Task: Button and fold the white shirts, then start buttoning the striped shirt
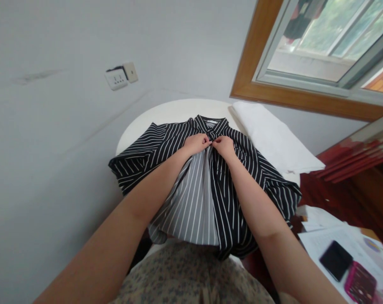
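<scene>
A black shirt with white stripes (175, 141) lies front up on a round white table (131, 134), its collar toward the wall. Just below the collar, my left hand (197, 142) pinches one edge of the front opening. My right hand (223, 145) grips the other edge close beside it, the fingertips of both hands nearly touching. Any button between the fingers is too small to make out. Lower down, the front hangs apart and the grey striped inside shows. The hem drapes over the table's near edge.
A folded white cloth (270, 137) rests on the table's right side. At the lower right, papers (333, 236) carry a black phone (336, 259) and a pink-edged phone (360, 282). A wall socket (116, 79) and a wood-framed window (305, 99) are beyond.
</scene>
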Demonstrator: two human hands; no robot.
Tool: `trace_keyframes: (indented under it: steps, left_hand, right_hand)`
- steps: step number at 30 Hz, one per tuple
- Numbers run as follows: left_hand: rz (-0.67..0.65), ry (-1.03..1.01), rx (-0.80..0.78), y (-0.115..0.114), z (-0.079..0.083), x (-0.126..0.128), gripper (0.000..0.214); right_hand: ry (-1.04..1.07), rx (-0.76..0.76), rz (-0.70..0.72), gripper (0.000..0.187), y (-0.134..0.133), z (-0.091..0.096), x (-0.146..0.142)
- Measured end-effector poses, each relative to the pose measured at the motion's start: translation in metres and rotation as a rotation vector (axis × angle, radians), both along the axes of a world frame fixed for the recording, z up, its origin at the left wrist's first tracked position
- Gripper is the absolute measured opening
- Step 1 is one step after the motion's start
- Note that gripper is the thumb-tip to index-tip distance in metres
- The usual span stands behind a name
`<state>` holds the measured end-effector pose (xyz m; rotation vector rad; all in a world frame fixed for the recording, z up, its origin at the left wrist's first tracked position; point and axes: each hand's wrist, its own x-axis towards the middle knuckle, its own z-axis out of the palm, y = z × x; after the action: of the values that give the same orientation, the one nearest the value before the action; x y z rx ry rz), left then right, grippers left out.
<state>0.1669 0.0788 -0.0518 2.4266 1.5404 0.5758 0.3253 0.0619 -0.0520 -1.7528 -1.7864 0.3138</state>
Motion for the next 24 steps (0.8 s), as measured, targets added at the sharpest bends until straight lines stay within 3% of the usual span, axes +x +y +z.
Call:
trace_keyframes:
  steps: [4, 10, 13, 18, 24]
  left_hand:
    - [-0.033, -0.021, 0.008, -0.002, 0.002, 0.0, 0.029]
    - [-0.049, -0.032, 0.019, -0.003, 0.004, 0.0, 0.027]
    - [-0.042, -0.063, -0.005, -0.002, 0.005, -0.001, 0.024]
    - [0.025, -0.21, -0.07, 0.002, 0.004, -0.003, 0.022]
    - [0.058, -0.571, -0.378, 0.008, 0.003, -0.002, 0.022]
  right_hand:
    - [0.172, -0.022, 0.019, 0.013, 0.003, -0.007, 0.008]
    - [0.679, -0.054, 0.057, 0.013, 0.005, -0.014, 0.014]
    - [0.832, -0.065, 0.072, 0.015, 0.004, -0.011, 0.012]
    - [0.945, -0.072, 0.109, 0.024, 0.002, -0.005, 0.007]
    - [0.914, -0.049, 0.214, 0.027, 0.001, -0.009, 0.003]
